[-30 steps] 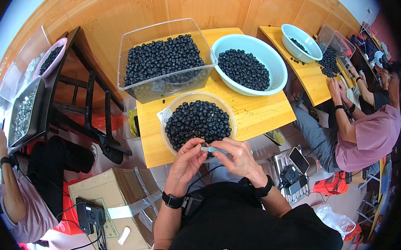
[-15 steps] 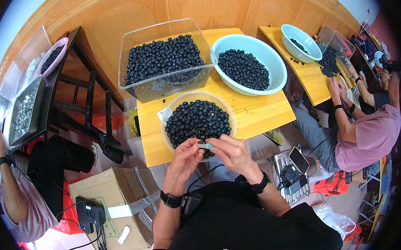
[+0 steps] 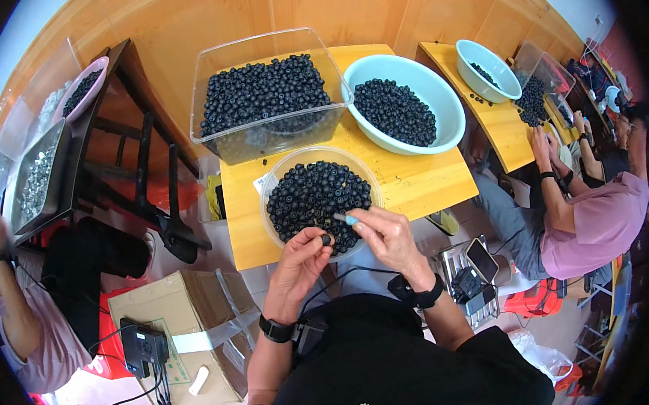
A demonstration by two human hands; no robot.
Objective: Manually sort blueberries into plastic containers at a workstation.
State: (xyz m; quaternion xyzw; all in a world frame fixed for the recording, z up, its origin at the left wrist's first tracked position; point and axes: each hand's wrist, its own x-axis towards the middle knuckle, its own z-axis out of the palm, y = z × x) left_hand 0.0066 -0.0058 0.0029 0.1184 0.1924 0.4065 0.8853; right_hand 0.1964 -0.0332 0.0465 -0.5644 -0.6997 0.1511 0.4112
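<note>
A: Change noted over the last half second?

B: The hands have parted. Earlier the blue tool (image 3: 351, 219) met the left fingertips; now its pale tip stands clear of them, over the loose pieces (image 3: 309, 192) in the clear round tub (image 3: 375, 187).

A: Meaning for the work?

B: My reading: contact with this piece is broken off, either finished or paused. Cannot tell which; its surface is too small to inspect.

A: Position of the piece?

B: The black piece (image 3: 326, 240) sits at the fingertips of the left hand (image 3: 304, 258), pinched between thumb and forefinger, above the tub's near side. Its far side is exposed.

A: And the other fingers?

B: The right hand (image 3: 388, 235) has thumb and forefinger pressed together on the tool's handle. Tool and piece are near each other, not touching; the tip lies beyond the piece and to its right.

A: Tub support?

B: Yellow worktop (image 3: 428, 184), near edge.
</note>
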